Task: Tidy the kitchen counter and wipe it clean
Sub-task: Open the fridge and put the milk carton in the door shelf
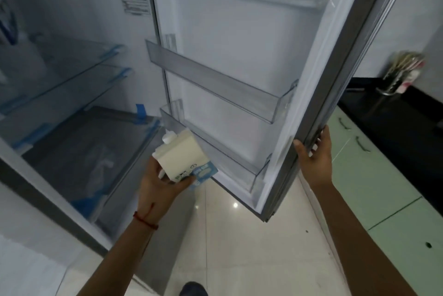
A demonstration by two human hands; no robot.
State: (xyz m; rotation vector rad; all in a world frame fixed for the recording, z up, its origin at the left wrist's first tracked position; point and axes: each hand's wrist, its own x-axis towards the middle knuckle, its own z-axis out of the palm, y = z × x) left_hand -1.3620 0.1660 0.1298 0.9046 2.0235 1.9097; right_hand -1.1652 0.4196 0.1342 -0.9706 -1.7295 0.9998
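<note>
My left hand (pixel 160 181) grips a white and blue milk carton (pixel 182 156) with a white cap, tilted away from me, just in front of the lowest door shelf (pixel 230 159) of the open fridge door (pixel 242 75). My right hand (pixel 315 156) holds the outer edge of that door, thumb on the inner side and fingers wrapped round the grey rim. The door shelves hold nothing. The black kitchen counter (pixel 393 118) lies behind the door at the right.
Glass fridge shelves (pixel 72 75) with blue tape sit to the left, bare. A metal utensil holder (pixel 400 72) stands on the counter. Pale green cabinet drawers (pixel 374 175) run below it. Glossy floor tiles (pixel 239 235) lie underfoot, my shoe (pixel 193 289) at the bottom.
</note>
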